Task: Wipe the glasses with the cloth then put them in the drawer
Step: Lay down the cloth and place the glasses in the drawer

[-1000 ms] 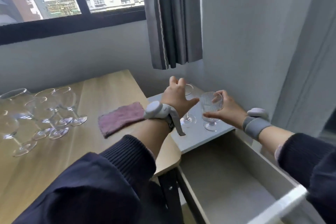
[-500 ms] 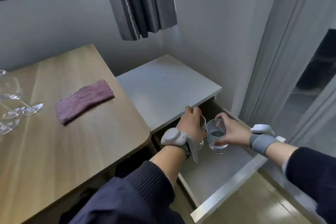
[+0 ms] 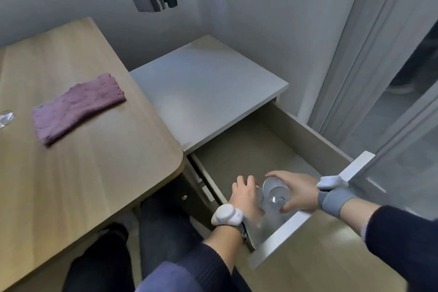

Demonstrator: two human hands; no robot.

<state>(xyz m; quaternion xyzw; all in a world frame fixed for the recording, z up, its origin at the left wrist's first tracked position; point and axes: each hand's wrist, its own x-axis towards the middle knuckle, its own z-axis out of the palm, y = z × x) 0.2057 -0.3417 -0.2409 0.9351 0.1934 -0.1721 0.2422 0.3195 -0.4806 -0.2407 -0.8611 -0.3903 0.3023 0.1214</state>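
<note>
While both hands reach down into the open drawer (image 3: 308,135), each has hold of a glass. The right hand (image 3: 297,191) curls its fingers and thumb round a clear ribbed glass (image 3: 276,191), a short stemmed piece with fine vertical grooves on its bowl; the glass is tipped so that its round foot faces the camera, and it sits low in the near end of the drawer, just behind the white drawer front (image 3: 279,237). The left hand (image 3: 245,194) is closed round a second glass (image 3: 259,194), of which only a sliver of clear rim shows past the fingers, so its shape cannot be told. The two glasses lie side by side, touching or nearly so, between the two hands. Whether either glass rests on the drawer floor cannot be told.

A folded purple cloth (image 3: 78,106) lies flat on the wooden tabletop (image 3: 94,173), well apart from both hands. At the left edge of the tabletop the foot of another glass (image 3: 6,117) is just in view. Beside the tabletop stands the grey cabinet top (image 3: 203,92) above the drawer. Each wrist wears a band with a small white device.
</note>
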